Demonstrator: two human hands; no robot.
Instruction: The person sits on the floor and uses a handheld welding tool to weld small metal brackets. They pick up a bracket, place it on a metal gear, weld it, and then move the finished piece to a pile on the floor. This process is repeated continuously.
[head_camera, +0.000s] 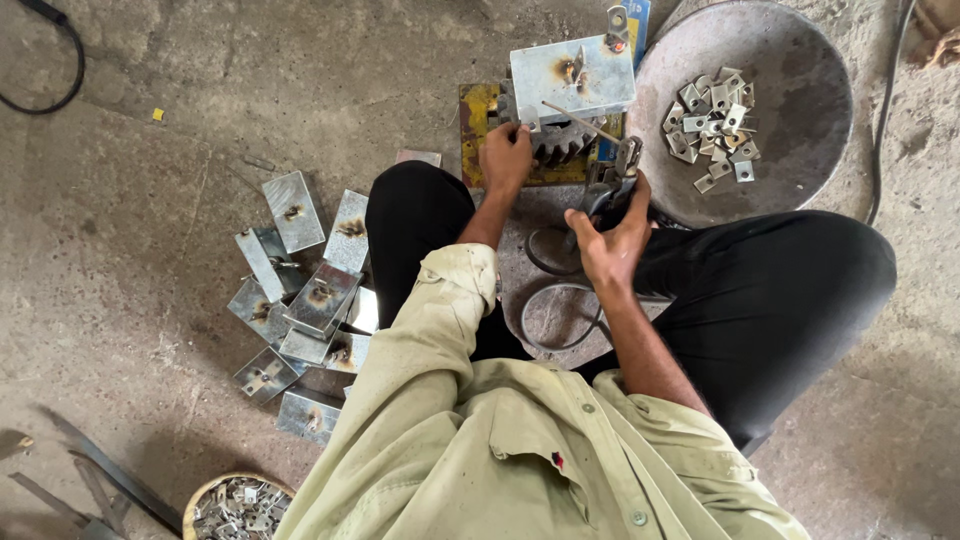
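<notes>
Sitting on the gray floor (150, 220) with legs crossed, a person in a pale green shirt is seen from above. The left hand (506, 155) is pressed against the lower edge of a square metal plate (572, 78), and its fingers are curled shut on the plate's near corner. The plate stands on top of a dark toothed gear (558, 146), which sits on a worn yellow block (478, 130). The right hand (612, 243) is closed tight around a dark welding holder (615, 190), and a thin rod (585, 122) is clamped in the holder's tip. The rod is pointed up and to the left, and its far end is held at the plate's lower edge, just beside the left hand. A black cable (556, 310) is looped on the floor between the knees. A round metal pan (800, 90) is set past the right knee, and a heap of small shiny metal pieces (714, 125) is kept inside it. A pile of flat plates with burn marks (300, 290) (some lying flat, some tipped on each other) is spread on the floor at the person's left side. A small bowl of tiny metal bits (235, 505) is seen near the bottom edge.
</notes>
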